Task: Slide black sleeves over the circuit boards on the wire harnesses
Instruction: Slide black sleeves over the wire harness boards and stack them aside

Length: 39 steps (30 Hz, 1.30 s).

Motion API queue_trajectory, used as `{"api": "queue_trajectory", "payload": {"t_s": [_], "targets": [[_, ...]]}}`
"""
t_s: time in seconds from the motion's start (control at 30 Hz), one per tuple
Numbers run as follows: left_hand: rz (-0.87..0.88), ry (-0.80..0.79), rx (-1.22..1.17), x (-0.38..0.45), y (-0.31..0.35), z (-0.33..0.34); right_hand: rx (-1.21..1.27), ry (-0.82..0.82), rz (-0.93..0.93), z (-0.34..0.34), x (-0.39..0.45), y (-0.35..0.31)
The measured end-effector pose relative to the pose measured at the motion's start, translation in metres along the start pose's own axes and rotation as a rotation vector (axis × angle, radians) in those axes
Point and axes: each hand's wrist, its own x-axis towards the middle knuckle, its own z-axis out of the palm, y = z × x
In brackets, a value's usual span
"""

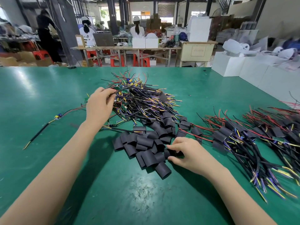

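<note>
A tangled heap of wire harnesses [142,98] with small green circuit boards lies mid-table on the green mat [40,98]. My left hand [99,106] reaches into its left side and pinches the wires of one harness next to a green board [123,92]. In front of the heap lies a pile of short black sleeves [146,143]. My right hand [186,153] rests at that pile's right edge and pinches one black sleeve [172,152] between thumb and fingers. To the right lie harnesses with sleeves over their boards [243,140].
A single harness [47,125] lies alone at the left of the mat. White boxes [253,67] stand past the table's right edge. Beyond the far edge are work tables, red stools and several people with their backs turned.
</note>
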Motion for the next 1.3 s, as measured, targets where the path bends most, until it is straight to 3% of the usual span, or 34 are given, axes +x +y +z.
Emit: {"api": "queue_trajectory", "payload": {"t_s": [0.27,0.43,0.5,0.77,0.93,1.13,1.3], "targets": [[-0.071,-0.265,-0.649,-0.025,0.021,-0.028,0.053,0.166,0.061,-0.011,-0.001,0.002],[-0.025,-0.571,-0.649,-0.057,0.028,-0.032,0.13,0.321,0.111,-0.017,-0.001,0.002],[-0.009,-0.626,-0.613,-0.066,0.029,-0.027,0.135,0.348,0.114,-0.018,-0.001,0.002],[-0.073,-0.711,-0.62,-0.083,0.019,-0.013,0.146,0.349,0.06,-0.015,-0.002,0.003],[-0.054,-0.684,-0.607,-0.086,0.019,-0.011,0.175,0.326,0.002,-0.017,-0.003,0.001],[0.012,-0.653,-0.515,-0.095,0.031,-0.004,-0.11,0.32,-0.086,-0.013,0.0,-0.006],[0.107,-0.595,-0.389,-0.102,0.046,0.002,-0.213,0.268,-0.017,-0.014,-0.001,-0.001]]}}
